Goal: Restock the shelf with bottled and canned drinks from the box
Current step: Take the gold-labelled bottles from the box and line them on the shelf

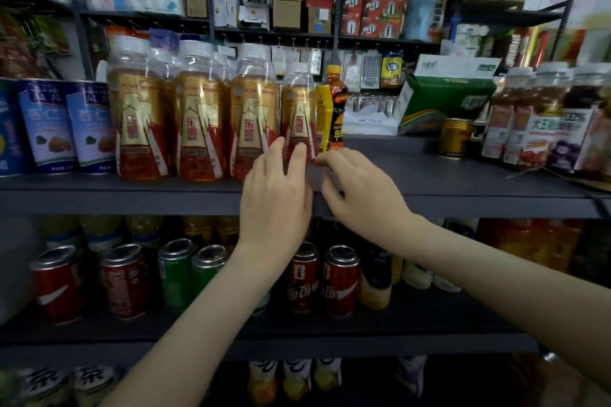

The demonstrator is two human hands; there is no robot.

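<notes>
**Hands at the shelf edge, end bottle under the fingers**

Bare forearms (pixel 185 324) rise from the near edge toward the middle shelf (pixel 463 188). The left hand (pixel 276 188) is spread wide. Its straight fingers (pixel 299 155) touch the lower label of the end gold-label bottle (pixel 297 102), which stands upright at the right end of a row of like bottles (pixel 198 116). The right hand (pixel 360 188) rests on the shelf board just right of it with its fingers bent. It seems to hold nothing, though blur hides the fingertips. The box is out of view.

The end bottle is tall and narrow, so a push on the label would likely tip it rather than slide it. It could then fall against the dark bottle with the yellow sleeve (pixel 334 109) close on its right. It also stands near the front lip, and a snagged finger could drag it off onto the cans below (pixel 307 274).
</notes>
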